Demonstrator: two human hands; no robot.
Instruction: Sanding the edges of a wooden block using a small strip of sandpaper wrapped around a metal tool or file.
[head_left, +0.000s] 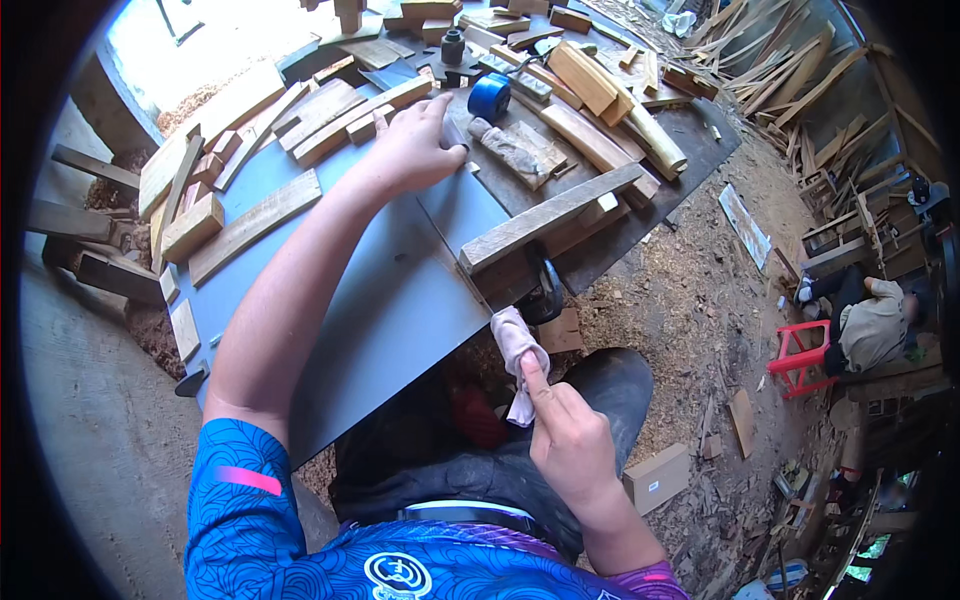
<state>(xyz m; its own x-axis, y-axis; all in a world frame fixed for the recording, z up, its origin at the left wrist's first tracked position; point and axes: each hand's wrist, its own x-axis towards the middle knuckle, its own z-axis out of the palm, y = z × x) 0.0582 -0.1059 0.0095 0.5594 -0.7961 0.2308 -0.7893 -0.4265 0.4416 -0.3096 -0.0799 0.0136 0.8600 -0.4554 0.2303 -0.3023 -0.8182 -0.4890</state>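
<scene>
My right hand (574, 439) grips the lower end of a handle-like piece wrapped in pale pink cloth (516, 341), its index finger laid along the wrap. The wrap's far end meets the near corner of a grey-blue sheet-topped table (360, 307). From there a thin dark line runs away across the top; whether it is a blade or a seam I cannot tell. My left hand (421, 142) is stretched to the far part of the table, thumb and fingers around a pale translucent piece (452, 133), mostly hidden. Whether it grips this piece is unclear. A blue round object (489, 96) lies just right of it.
Wood blocks and a flat board (255, 227) lie on the left. A grey wooden bar (551, 216) and a black clamp-like part (546, 285) are at the right edge. Beyond are stacked wood strips and a person (874, 326) by a red stool (802, 360).
</scene>
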